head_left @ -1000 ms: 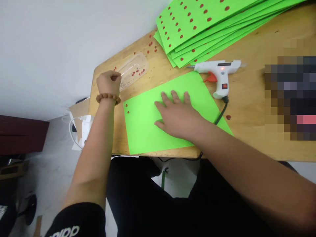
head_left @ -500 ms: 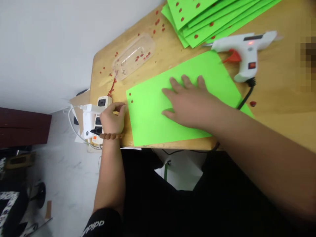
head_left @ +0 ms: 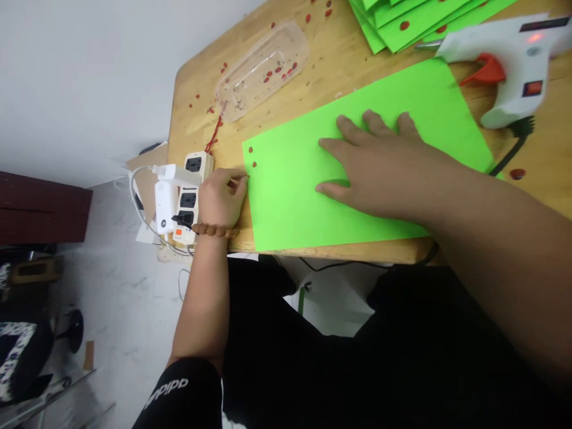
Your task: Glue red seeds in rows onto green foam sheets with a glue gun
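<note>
A bright green sheet lies on the wooden table, with two small red bean-like pieces near its far left corner. My right hand rests flat on the sheet, fingers spread, holding nothing. At the sheet's left edge, just below the two red pieces, my left hand has thumb and forefinger pinched together. A tiny dark-red speck shows at those fingertips, too small to name. A white hot glue gun with a red trigger lies at the sheet's right side, its indicator lit.
A clear plastic tray with several red pieces stands behind the sheet, more pieces scattered around it. A stack of green sheets lies at the back right. Left of my left hand is a power strip with plugged-in chargers. A black cord leaves the glue gun.
The whole view has shifted, so the table and both hands appear further right and higher. My hands keep about the same places on and beside the green sheet.
</note>
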Motion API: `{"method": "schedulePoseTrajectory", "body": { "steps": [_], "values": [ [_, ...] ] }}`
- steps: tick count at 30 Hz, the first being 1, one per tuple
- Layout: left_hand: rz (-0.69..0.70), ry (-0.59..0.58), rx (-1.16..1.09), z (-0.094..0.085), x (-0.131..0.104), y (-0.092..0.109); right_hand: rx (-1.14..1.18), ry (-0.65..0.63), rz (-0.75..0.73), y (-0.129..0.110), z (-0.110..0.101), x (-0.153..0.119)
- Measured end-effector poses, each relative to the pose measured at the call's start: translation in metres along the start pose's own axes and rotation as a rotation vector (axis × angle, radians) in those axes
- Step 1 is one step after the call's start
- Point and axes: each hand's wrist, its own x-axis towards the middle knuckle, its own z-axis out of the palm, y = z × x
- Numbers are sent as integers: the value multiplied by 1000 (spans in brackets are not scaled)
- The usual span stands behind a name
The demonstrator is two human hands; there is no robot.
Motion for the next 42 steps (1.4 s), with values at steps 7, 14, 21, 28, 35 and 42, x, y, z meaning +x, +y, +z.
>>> {"method": "schedulePoseTrajectory", "body": {
  "steps": [7, 14, 21, 28, 35, 42],
  "values": [
    [14, -66, -4, -4, 1, 1, 13, 25, -20, 6, 5, 1],
    [1, -109, -1, -9, 1, 1, 21, 14, -24, 5, 4, 1],
    [14, -106, -35, -10, 1, -1, 23, 26, -20, 4, 4, 0],
    [4, -109, -39, -8, 1, -2, 27, 11, -10, 4, 2, 1],
    [43, -132, 60, -10, 1, 2, 16, 3, -3, 3, 1, 1],
    [65, -142, 71, -11, 3, 5, 19, 10, 2, 0, -1, -1]
  ]
}}
